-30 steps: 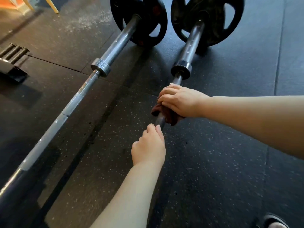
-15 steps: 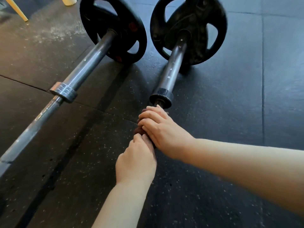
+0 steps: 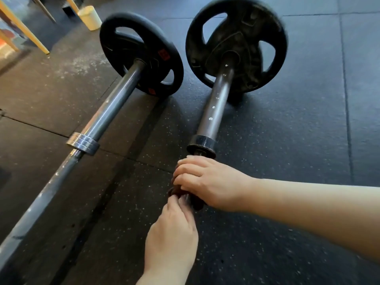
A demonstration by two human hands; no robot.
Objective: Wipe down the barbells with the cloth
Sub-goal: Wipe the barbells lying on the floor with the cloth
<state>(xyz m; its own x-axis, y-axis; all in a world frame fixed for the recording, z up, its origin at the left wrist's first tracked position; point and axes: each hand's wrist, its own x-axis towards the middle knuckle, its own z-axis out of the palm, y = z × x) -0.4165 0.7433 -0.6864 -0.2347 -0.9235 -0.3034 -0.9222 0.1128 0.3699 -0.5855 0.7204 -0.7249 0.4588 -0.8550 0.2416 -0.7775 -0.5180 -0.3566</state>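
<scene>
Cloth hand run up to the collar

The right hand (image 3: 211,182), gripping the cloth (image 3: 174,191) round the barbell (image 3: 218,103), has slid up the shaft till its fingers sit just under the black collar (image 3: 202,144); the left hand (image 3: 172,229) has followed, its fingertips now touching the cloth.

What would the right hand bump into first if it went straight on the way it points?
Probably the other barbell. The right hand, holding the cloth on its own bar, points left across the floor toward that shaft, just below the silver collar. Depth is hard to judge.
</scene>
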